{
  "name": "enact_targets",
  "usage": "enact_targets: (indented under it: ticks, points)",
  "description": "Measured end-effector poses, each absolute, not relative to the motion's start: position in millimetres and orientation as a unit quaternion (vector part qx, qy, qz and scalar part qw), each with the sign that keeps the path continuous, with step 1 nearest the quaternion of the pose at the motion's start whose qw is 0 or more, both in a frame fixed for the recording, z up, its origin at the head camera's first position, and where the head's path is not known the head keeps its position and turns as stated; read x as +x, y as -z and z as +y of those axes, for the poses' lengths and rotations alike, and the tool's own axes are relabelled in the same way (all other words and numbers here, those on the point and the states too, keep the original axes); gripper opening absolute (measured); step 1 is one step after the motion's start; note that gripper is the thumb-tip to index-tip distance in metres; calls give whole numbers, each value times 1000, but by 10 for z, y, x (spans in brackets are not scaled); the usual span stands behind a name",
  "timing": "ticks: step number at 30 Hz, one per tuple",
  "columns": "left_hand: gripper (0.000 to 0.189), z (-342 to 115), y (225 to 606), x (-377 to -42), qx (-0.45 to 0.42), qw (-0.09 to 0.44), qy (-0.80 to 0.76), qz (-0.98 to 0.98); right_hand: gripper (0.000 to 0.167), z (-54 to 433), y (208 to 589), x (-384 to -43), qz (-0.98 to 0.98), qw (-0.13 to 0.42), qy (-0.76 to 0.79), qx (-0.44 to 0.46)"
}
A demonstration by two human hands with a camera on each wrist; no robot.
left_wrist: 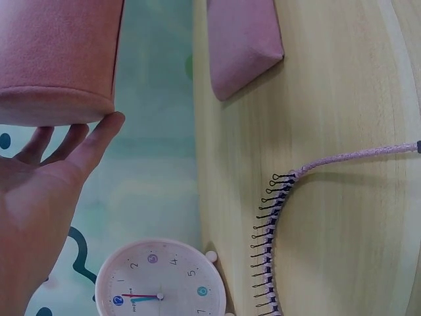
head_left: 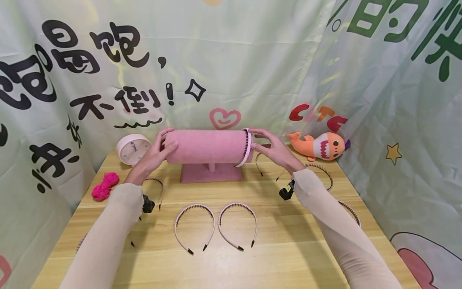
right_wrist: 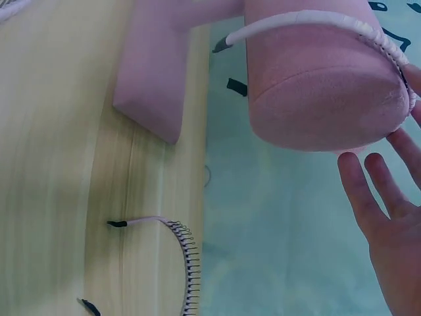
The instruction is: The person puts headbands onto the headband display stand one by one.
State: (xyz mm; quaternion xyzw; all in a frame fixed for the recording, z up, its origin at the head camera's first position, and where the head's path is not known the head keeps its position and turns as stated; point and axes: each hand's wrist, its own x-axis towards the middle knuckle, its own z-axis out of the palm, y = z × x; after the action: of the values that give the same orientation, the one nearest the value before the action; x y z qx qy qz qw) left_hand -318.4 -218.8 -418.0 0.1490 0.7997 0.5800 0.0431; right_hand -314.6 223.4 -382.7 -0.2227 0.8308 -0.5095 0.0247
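A pink velvety headband display stand (head_left: 205,147), a horizontal roll on a flat base, stands at the back of the table. One white headband (head_left: 249,147) with black teeth sits over its right end, a dark tip showing below the roll in the right wrist view. My left hand (head_left: 157,151) touches the roll's left end, thumb toward the front. Extended left fingers (left_wrist: 99,141) meet the rim of the end face. At the other end is my right hand (head_left: 275,149), thumb and a finger against the headband's edge. Its other fingers (right_wrist: 358,191) extend past the end face.
Two headbands (head_left: 195,206) (head_left: 237,204) lie side by side at front centre. More lie left (head_left: 159,182) and right (head_left: 327,175). A pink clock (head_left: 133,149), a magenta yarn bundle (head_left: 104,186) and an orange plush toy (head_left: 319,145) stand along the sides. Printed cloth walls enclose the table.
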Motion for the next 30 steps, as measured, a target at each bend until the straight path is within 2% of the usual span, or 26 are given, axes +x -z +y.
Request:
enact_targets:
  ticks: [7, 24, 30]
  points:
    - [76, -2201, 4198, -3199, 149, 44, -576, 802, 56, 2137, 3788, -3190, 838, 46, 503, -207]
    - [72, -2194, 4190, -3200, 147, 43, -591, 792, 53, 1857, 3732, -3269, 867, 8, 436, -242]
    - [73, -2193, 4193, -3199, 146, 38, -582, 799, 53, 1774, 3706, -3292, 873, 14, 421, -245]
